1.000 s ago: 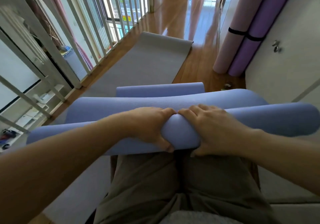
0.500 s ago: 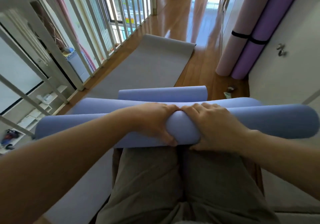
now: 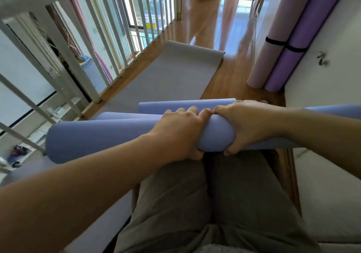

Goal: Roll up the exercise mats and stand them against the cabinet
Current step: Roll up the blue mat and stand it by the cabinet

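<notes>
A blue exercise mat [image 3: 101, 135], rolled into a long tube, lies crosswise in front of my knees. My left hand [image 3: 179, 133] and my right hand [image 3: 244, 123] grip its middle side by side, fingers over the top and thumbs underneath. A loose part of the same blue mat [image 3: 175, 106] shows just behind the roll. A grey mat [image 3: 166, 76] lies flat on the wood floor beyond. Against the white cabinet [image 3: 322, 80] at the right stand a rolled pink mat [image 3: 273, 37] and a rolled purple mat [image 3: 300, 37], each with a black strap.
A white railing [image 3: 82, 47] runs along the left side of the narrow wooden floor [image 3: 230, 76]. The cabinet door has a small metal knob [image 3: 321, 58]. My legs in grey-brown trousers fill the lower middle.
The blue roll has risen and turned a little in my hands, and the view has tilted up, showing more of the railing and hall. Both hands keep their grip.
</notes>
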Tool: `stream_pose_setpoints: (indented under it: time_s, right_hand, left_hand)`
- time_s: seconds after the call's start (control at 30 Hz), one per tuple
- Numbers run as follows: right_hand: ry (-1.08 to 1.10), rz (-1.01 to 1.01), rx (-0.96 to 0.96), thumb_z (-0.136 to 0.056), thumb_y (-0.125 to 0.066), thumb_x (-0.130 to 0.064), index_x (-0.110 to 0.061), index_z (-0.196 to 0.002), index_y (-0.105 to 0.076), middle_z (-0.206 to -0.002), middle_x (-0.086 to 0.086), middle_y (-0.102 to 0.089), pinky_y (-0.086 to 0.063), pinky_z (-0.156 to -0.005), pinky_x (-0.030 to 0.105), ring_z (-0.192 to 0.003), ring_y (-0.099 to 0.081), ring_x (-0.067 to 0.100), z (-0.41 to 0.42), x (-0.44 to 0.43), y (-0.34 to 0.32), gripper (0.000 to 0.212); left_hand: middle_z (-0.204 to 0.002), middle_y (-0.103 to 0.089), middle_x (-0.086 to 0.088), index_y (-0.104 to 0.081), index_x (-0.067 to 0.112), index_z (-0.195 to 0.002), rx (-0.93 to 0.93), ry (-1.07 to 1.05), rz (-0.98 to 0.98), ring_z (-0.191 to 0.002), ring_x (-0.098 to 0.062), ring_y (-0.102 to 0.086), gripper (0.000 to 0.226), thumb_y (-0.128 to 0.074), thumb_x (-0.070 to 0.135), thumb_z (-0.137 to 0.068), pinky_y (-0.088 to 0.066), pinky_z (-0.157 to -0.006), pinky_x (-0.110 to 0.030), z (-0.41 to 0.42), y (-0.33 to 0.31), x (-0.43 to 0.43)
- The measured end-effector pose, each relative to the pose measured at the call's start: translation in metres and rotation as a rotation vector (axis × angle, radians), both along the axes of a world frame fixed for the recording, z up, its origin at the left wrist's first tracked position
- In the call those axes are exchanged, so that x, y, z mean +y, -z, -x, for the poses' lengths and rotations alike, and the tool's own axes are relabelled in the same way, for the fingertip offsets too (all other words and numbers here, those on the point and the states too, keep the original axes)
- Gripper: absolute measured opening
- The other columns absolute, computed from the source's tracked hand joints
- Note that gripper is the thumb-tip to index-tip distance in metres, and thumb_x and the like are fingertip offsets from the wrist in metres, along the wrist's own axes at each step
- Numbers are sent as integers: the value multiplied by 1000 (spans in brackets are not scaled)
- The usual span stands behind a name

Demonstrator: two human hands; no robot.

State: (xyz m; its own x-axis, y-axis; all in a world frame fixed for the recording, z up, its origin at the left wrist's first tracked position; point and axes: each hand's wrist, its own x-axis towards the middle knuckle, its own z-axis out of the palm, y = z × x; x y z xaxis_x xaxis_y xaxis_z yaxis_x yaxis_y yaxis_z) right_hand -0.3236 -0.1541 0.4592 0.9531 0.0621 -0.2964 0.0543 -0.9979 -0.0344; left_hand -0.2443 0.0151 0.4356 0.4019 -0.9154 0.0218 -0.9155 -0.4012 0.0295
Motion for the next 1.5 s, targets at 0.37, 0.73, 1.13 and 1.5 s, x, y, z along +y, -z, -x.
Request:
stream_pose_setpoints:
  time_s: [0.37,0.73,1.13,1.5]
  right_hand:
    - [60,-68,12,-62,-70,-72,-34,-143,-25,-140,-11,-42,-35,-106,28,-123,-43,9,58,25,18,101]
    - [88,-178,124,-56,-81,-63,-29,-131,-44,-124,-9,-56,-46,-96,35,-109,-53,13,21,7,18,90]
    - [125,-62,-85,-65,-74,-63,-30,-138,-35,-130,-8,-53,-42,-94,29,-112,-52,11,25,10,20,89]
    - [76,78,-513,-55,-86,-49,-7,-129,-53,-113,14,-66,-52,-84,48,-95,-66,35,28,11,52,91]
  left_hand:
    - [-128,-48,0,-21,30,-144,143,91,-154,-112,-22,-51,97,-71,60,-67,-44,-94,-39,28,15,12]
    - [-134,-47,1,-24,30,-142,96,54,-179,-117,-21,-50,93,-69,64,-68,-43,-98,-43,14,15,8]
    - [-141,-42,1,-24,28,-145,125,13,-215,-125,-20,-44,96,-69,64,-69,-38,-104,-40,-6,12,-8]
    - [-132,-54,3,-31,32,-142,204,11,-254,-115,-20,-54,97,-76,63,-62,-45,-98,-38,-31,6,-26]
